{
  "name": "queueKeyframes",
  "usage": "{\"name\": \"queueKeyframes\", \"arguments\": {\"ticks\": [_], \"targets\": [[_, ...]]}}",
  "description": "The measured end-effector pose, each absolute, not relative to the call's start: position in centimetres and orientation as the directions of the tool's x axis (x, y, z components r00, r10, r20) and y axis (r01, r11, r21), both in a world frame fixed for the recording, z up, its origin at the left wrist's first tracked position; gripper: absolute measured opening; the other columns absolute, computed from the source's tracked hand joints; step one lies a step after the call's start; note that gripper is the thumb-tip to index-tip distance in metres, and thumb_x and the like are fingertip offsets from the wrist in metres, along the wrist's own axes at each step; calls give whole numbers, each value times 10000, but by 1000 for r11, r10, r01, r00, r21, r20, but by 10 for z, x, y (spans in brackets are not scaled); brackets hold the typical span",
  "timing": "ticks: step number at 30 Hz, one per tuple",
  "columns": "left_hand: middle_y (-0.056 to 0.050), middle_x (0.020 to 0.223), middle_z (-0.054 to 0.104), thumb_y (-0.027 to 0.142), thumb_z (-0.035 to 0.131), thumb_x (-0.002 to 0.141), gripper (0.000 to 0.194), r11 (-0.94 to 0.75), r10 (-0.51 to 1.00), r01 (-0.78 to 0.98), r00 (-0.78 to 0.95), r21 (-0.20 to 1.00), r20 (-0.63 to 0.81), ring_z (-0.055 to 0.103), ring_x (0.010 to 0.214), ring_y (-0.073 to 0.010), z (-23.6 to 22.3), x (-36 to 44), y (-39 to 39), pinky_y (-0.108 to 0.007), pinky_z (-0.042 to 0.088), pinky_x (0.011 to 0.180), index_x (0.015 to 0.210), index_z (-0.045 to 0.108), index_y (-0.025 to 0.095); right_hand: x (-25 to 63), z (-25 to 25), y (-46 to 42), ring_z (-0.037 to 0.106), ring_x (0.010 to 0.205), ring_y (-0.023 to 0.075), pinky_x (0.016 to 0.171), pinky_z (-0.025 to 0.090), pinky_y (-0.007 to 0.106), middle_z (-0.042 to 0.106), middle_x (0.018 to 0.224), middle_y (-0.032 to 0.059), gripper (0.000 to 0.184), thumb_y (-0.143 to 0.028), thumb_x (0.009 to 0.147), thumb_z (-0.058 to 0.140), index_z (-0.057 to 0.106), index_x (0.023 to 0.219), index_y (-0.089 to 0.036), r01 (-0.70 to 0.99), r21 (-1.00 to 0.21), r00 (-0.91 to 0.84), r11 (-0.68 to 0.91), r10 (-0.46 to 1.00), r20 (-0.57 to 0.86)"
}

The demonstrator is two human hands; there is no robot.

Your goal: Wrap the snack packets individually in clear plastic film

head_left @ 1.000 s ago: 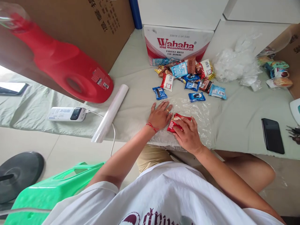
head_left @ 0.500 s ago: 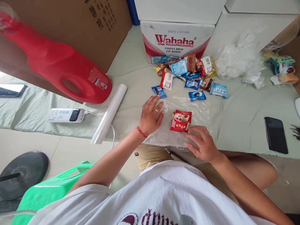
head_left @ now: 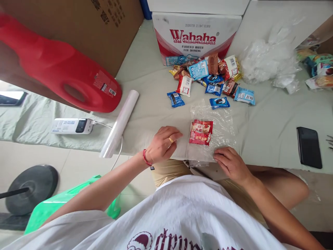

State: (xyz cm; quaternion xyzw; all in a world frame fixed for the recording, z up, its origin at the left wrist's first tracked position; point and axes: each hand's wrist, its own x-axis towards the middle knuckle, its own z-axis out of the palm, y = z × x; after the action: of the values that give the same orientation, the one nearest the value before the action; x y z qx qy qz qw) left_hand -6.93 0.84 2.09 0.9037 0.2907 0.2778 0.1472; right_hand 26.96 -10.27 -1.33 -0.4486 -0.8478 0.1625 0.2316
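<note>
A red snack packet with pale lettering lies near the table's front edge, on a sheet of clear plastic film. A hazy layer of film seems to cover its lower part. Left of the packet is my left hand, its fingers loosely bent and the thumb apart from them, with nothing visible between. My right hand is at the front right of the film, fingertips pressed together on its edge. Beyond the film, several small snack packets in blue, red and brown wrappers lie in a pile.
To the left are a roll of plastic film, a white power bank with a cable, and a large red bottle. A Wahaba-style white-and-red carton stands behind. Crumpled clear plastic and a black phone are right.
Both hands have come off the red packet and moved apart. My left hand drew back leftward and toward me; my right hand went right, to the film's front edge. The film's left side has shifted.
</note>
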Motion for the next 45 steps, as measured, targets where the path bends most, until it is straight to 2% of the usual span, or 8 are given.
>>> {"name": "queueKeyframes", "arguments": {"ticks": [5,12,20,23,27,35,41,45], "targets": [[-66,1410,683,78,476,937,626,-928,267,179,930,326,251,617,1217,-235,45,-7,21,-379,415,963,1507,528,329,267,-12,-102,626,1027,250,869,568,446,720,1123,97,252,-157,1004,575,703,1204,-240,685,-456,-510,568,821,257],[-56,811,728,99,620,911,531,-978,-78,-113,978,177,193,595,948,-270,40,18,25,-405,371,859,1410,632,283,267,-13,-108,613,1016,242,866,560,429,711,1138,97,268,-102,995,557,697,1188,-224,681,-474,-480,558,829,288],[-77,892,743,178,495,1031,303,-945,279,256,955,202,99,615,1004,-228,31,-37,20,-412,361,956,877,751,229,272,-16,-106,620,1022,241,878,555,428,717,1112,98,220,-122,1006,558,701,1151,-206,675,-502,-478,542,838,262],[-69,1046,774,196,455,1055,316,-925,347,309,924,221,160,633,1029,-217,33,-37,15,-403,373,944,1065,764,263,274,-15,-102,617,1020,238,886,554,429,715,1110,94,236,-123,1008,547,699,1162,-218,663,-508,-500,550,831,246],[-42,1382,702,155,447,1051,463,-958,175,124,967,260,184,640,1095,-192,39,-6,13,-358,403,905,1416,625,380,273,-14,-99,610,987,238,855,555,423,716,1097,93,212,-139,1005,562,698,1145,-221,660,-487,-510,572,817,268],[-70,850,740,107,549,997,347,-979,15,-19,986,201,168,618,939,-234,30,17,22,-369,418,871,1253,721,267,273,-15,-106,615,993,238,871,570,433,711,1111,98,240,-133,1003,550,710,1158,-221,657,-527,-475,540,838,268],[-70,870,744,192,548,1010,246,-925,259,204,956,321,139,649,1042,-233,32,-34,28,-435,379,1002,890,756,245,276,-14,-103,646,976,234,852,582,428,729,1083,94,240,-156,1012,537,713,1156,-232,639,-577,-454,508,855,250],[-56,998,783,334,579,992,218,-797,499,394,856,457,133,652,1204,-261,27,-65,24,-482,349,1086,890,762,276,278,-4,-95,682,969,229,848,594,418,743,1063,81,198,-209,1025,541,716,1105,-256,621,-628,-422,468,875,235]]}}
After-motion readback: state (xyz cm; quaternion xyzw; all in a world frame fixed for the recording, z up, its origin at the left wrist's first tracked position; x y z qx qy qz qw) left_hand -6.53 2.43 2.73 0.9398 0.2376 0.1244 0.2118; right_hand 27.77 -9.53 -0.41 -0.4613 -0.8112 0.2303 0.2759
